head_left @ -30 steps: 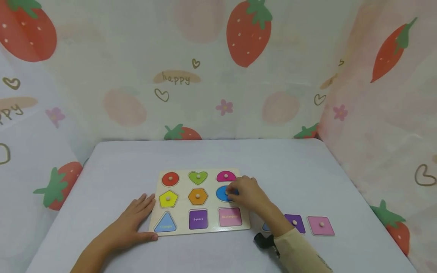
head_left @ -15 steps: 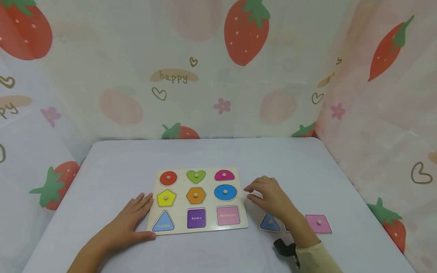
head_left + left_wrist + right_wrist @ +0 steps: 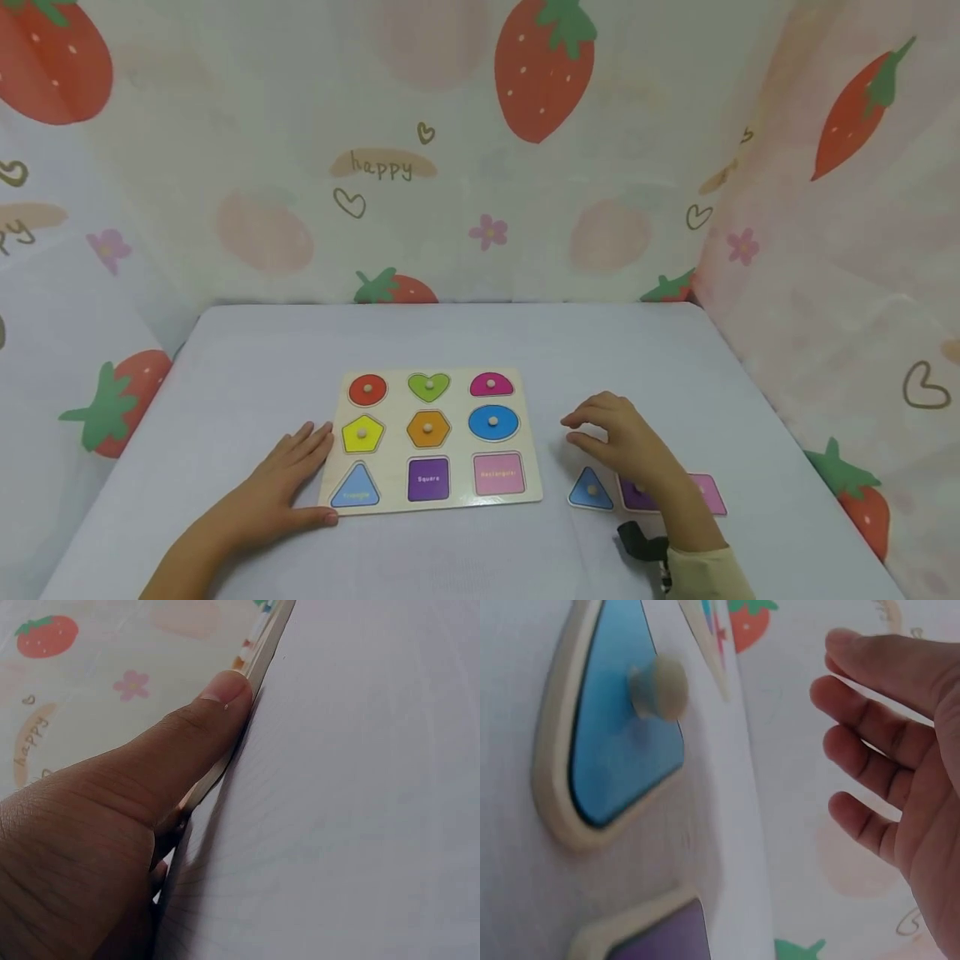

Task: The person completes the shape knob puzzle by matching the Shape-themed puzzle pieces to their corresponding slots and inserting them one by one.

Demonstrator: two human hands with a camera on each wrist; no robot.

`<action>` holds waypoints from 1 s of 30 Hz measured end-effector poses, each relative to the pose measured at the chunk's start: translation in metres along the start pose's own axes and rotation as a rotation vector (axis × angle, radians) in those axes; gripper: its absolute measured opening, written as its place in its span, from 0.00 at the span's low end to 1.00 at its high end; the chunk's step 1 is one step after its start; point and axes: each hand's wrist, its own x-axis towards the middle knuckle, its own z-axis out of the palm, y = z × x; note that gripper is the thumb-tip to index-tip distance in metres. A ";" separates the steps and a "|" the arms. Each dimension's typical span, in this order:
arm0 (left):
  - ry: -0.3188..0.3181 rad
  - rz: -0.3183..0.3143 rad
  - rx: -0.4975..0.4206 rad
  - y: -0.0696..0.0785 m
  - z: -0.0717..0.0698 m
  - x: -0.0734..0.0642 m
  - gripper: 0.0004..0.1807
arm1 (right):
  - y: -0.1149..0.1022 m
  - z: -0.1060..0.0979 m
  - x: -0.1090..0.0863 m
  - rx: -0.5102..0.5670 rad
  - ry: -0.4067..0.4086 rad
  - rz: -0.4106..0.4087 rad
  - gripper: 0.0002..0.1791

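A wooden shape puzzle board lies on the table, with knobbed pieces in its top two rows; the blue oval is among them. Its bottom row shows printed triangle, square and rectangle recesses without knobs. My left hand rests at the board's left edge, fingers straight, thumb along the near corner. Over the table right of the board, my right hand holds nothing, its fingers loosely bent. Just below it lies the blue triangle piece with a wooden knob. The purple square piece is partly hidden by the forearm.
A pink rectangle piece lies right of the purple one, partly behind the right forearm. A black device is strapped at the right wrist. Strawberry-print cloth surrounds the white table at the back and sides.
My right hand has let go of the blue oval's knob and moved right, off the board, to above the loose triangle. The left hand stays at the board's edge.
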 end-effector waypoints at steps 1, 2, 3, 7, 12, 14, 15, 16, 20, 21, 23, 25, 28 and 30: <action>0.001 0.002 -0.003 0.000 -0.001 0.001 0.65 | 0.002 -0.001 -0.001 0.005 -0.001 0.001 0.11; 0.000 0.001 -0.004 0.000 -0.001 0.001 0.65 | 0.004 -0.002 -0.002 0.011 -0.003 0.000 0.11; -0.001 0.000 -0.004 0.000 -0.001 0.001 0.65 | 0.005 -0.003 -0.003 0.017 -0.007 -0.004 0.11; 0.003 0.000 -0.009 -0.001 -0.001 0.001 0.64 | 0.011 -0.006 -0.008 0.060 -0.056 0.000 0.11; 0.008 0.013 0.001 -0.002 0.001 0.001 0.64 | 0.014 -0.009 -0.013 0.142 -0.192 0.069 0.09; 0.013 0.023 0.006 -0.003 0.001 0.001 0.64 | 0.014 -0.008 -0.015 0.163 -0.248 0.094 0.09; 0.016 0.027 0.009 -0.003 0.001 0.001 0.64 | 0.014 -0.008 -0.015 0.173 -0.272 0.103 0.09; 0.017 0.030 0.014 -0.003 0.001 0.002 0.64 | 0.014 -0.008 -0.015 0.182 -0.297 0.113 0.10; 0.017 0.028 0.014 -0.003 0.001 0.002 0.64 | 0.015 -0.006 -0.017 0.226 -0.377 0.187 0.11; 0.014 0.025 0.014 -0.003 0.001 0.003 0.64 | 0.016 -0.006 -0.017 0.231 -0.392 0.206 0.11; 0.011 0.020 0.014 -0.002 0.001 0.003 0.64 | 0.016 -0.006 -0.017 0.239 -0.415 0.241 0.10; 0.007 0.013 0.013 -0.001 0.000 0.003 0.64 | 0.016 -0.006 -0.017 0.232 -0.432 0.257 0.08; 0.005 0.004 0.006 0.000 -0.001 0.003 0.65 | 0.016 -0.006 -0.018 0.230 -0.454 0.276 0.07; 0.005 0.002 0.002 0.001 -0.001 0.003 0.65 | 0.016 -0.007 -0.019 0.242 -0.473 0.295 0.07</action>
